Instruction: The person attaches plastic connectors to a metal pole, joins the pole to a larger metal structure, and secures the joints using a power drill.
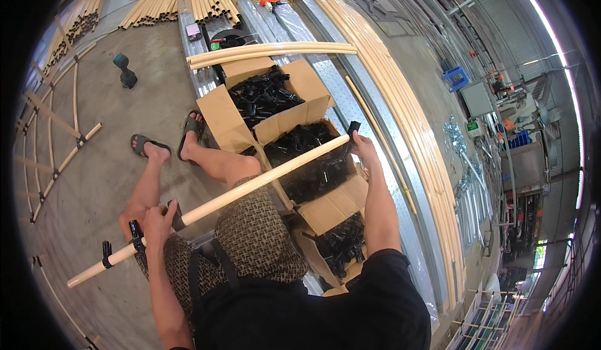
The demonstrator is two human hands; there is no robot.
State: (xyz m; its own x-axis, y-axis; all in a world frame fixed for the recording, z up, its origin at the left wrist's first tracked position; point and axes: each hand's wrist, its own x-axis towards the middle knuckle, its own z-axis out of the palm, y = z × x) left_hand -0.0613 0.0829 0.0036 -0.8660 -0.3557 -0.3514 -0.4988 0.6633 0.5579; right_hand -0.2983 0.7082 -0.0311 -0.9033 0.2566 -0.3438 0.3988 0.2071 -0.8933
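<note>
A long cream-coloured pipe [250, 180] lies slantwise across my lap, its far end up at the right. My left hand [159, 223] is closed around it near the lower left end, with black pipe joints [136, 237] on the pipe beside it. One more black joint [107, 255] sits closer to that end. At the upper right end my right hand [364, 148] grips a black pipe joint [354, 128], which touches the pipe; how far it is fitted on is hidden. Under the pipe stands an open cardboard box [275, 190] full of black joints.
Another box of black joints [266, 96] stands farther off, with two pipes [272, 51] across it. A third box [341, 247] is by my right arm. Long pipes [407, 112] lie along the right. A cordless drill [125, 71] and a pipe frame [59, 140] are at left.
</note>
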